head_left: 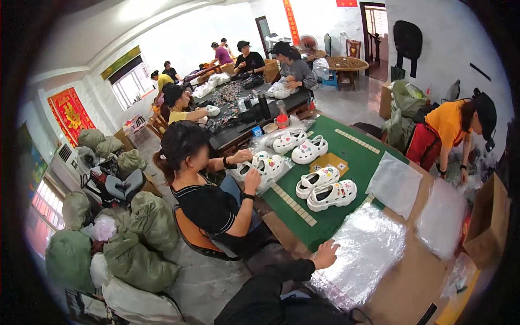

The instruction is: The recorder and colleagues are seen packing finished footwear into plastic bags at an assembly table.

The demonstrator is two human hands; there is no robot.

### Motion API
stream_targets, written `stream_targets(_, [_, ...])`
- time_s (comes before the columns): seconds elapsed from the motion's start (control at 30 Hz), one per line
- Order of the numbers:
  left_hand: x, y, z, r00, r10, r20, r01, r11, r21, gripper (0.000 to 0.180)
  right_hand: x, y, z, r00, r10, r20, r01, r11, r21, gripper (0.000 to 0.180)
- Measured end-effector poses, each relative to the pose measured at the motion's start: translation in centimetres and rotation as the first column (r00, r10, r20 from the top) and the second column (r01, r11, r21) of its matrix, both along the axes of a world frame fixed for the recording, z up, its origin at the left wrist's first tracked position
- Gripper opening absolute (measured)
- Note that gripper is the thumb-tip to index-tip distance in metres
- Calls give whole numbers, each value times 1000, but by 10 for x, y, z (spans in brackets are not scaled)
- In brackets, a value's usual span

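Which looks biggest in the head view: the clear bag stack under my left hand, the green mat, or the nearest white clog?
1. Green mat
2. Clear bag stack under the left hand; it lies nearer the camera, so its rank against the mat is unsure
3. Nearest white clog, clearly smallest

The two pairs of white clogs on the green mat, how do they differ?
The near pair of clogs lies closer to the person's left hand and beside the stack of clear bags; the far pair of clogs sits at the green mat's far corner. Both are white, chunky, decorated with coloured charms.
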State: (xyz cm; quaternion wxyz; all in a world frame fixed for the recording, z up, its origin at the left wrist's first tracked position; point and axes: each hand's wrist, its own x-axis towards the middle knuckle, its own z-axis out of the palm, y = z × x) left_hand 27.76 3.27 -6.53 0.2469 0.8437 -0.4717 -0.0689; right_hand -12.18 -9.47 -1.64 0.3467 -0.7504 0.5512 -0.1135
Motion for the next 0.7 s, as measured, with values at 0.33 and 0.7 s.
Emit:
stream_targets(0.33, [-1, 13, 2, 997, -25, -68, 25, 1000, 2, 44, -11, 14, -11, 999, -40, -4, 40, 998, -46, 38])
stream_targets(0.7, [2, 62, -11, 959, 232, -162, -191, 954, 233, 55, -29, 8, -9, 998, -55, -44, 49, 990, -130, 37])
